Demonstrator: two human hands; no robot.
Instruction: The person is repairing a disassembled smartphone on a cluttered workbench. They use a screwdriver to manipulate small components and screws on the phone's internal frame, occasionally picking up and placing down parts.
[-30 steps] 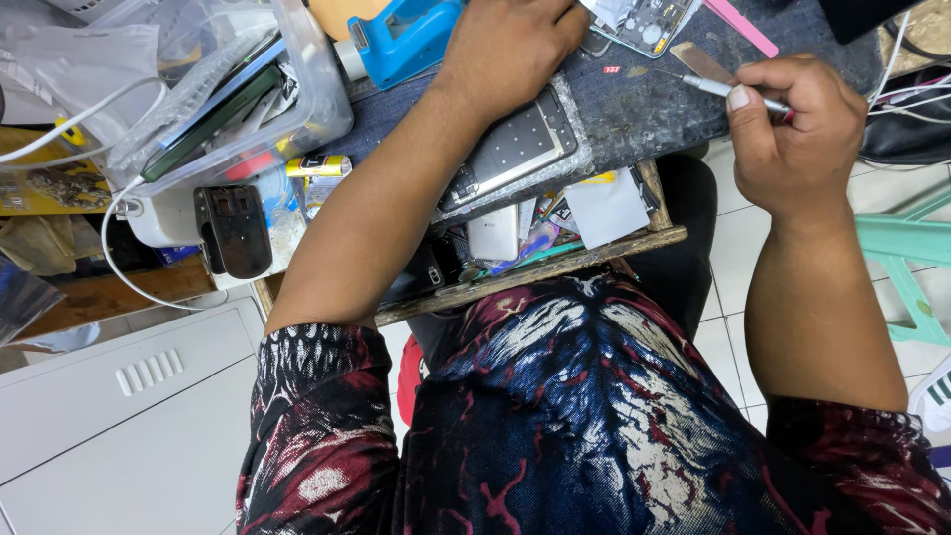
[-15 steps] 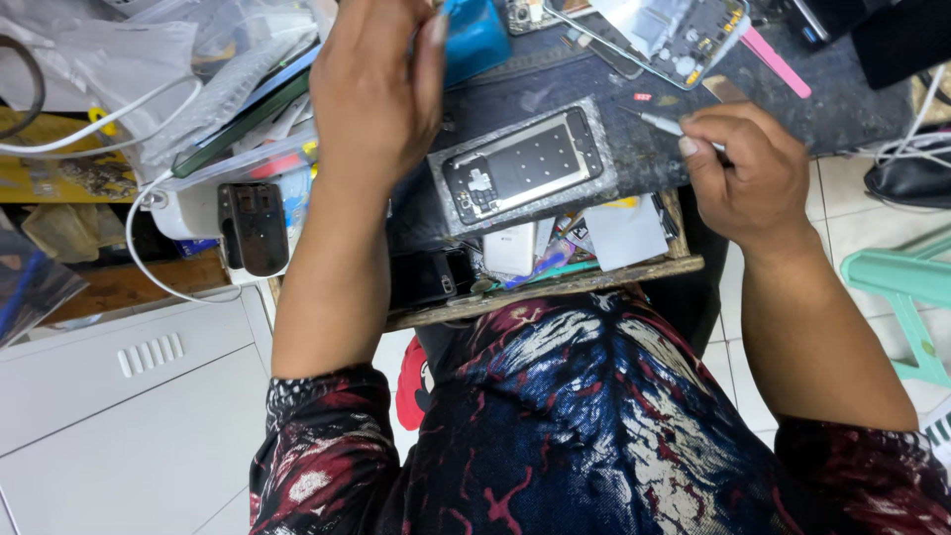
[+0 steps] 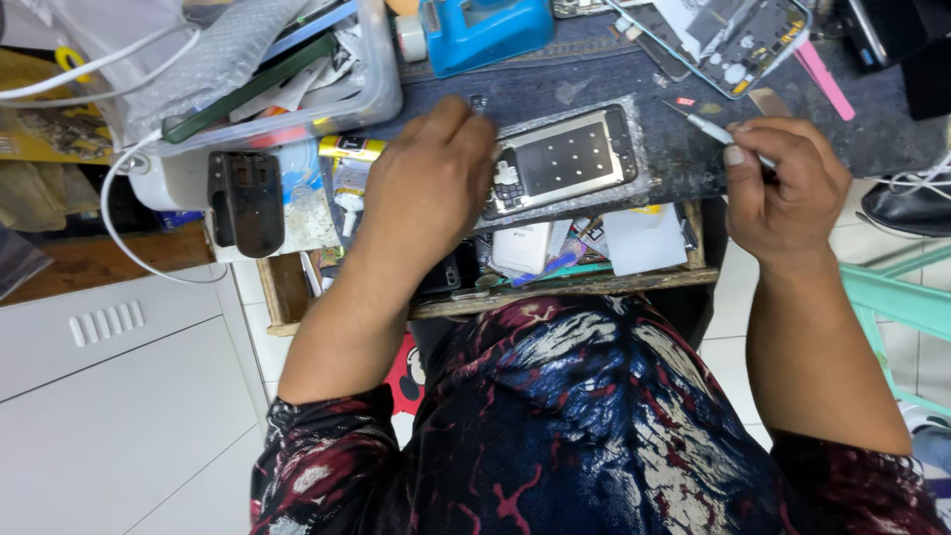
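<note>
The person's left hand [image 3: 428, 183] lies palm down on the table [image 3: 594, 84], fingers bent loosely, its fingertips resting against the near end of an opened phone frame [image 3: 565, 159]. I cannot tell whether the fingers actually pinch the frame or only steady it. The frame lies flat on a dark mat, just to the right of that hand, its bare metal inner plate facing up, with a small cluster of parts at the end closest to the fingers.

The right hand [image 3: 783, 193] is closed around a thin silver tool [image 3: 715, 131], pinched between thumb and fingers like a pen. The tool's tip sticks out to the left of the hand, towards the phone frame, and is clear of it.

Beyond the right hand lies a second opened phone body [image 3: 738, 35] with its board showing, and a pink strip [image 3: 824, 79] beside it. Beyond the left hand sits a blue plastic block [image 3: 485, 30]. Off to the left of the left hand stands a clear plastic tray [image 3: 381, 84] stuffed with flat parts, and below it a dark phone holder [image 3: 243, 203] with white cable [image 3: 119, 228] looping around.
</note>
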